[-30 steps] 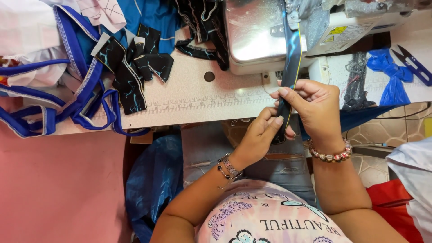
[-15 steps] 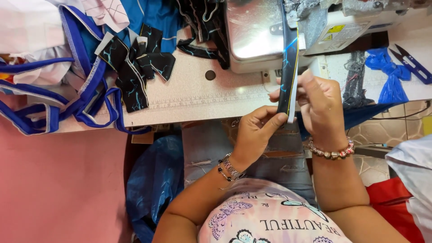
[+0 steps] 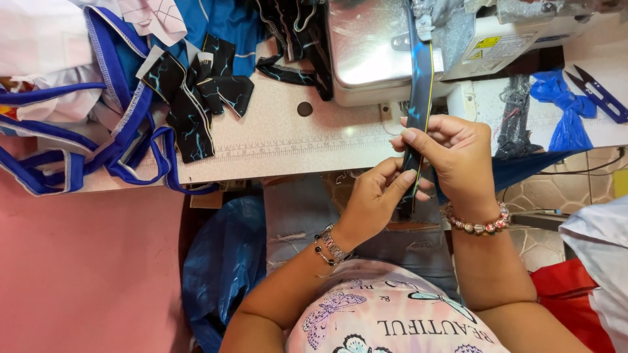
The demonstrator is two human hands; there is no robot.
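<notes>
Black fabric strip [image 3: 418, 91] with blue streaks and a yellow edge runs from the sewing machine [image 3: 392, 46] down to the person's hands, at the front edge of the surface [image 3: 281, 144]. The right hand [image 3: 454, 153] has its grip pinched together on the strip from above; the left hand [image 3: 376, 199] has its grip clamped on the lower end, thumb pressed against it. Left on the surface lie black cut pieces [image 3: 196, 91] and blue-trimmed garments [image 3: 78, 131]. Blue thread snips [image 3: 598, 91] rest at the far right.
</notes>
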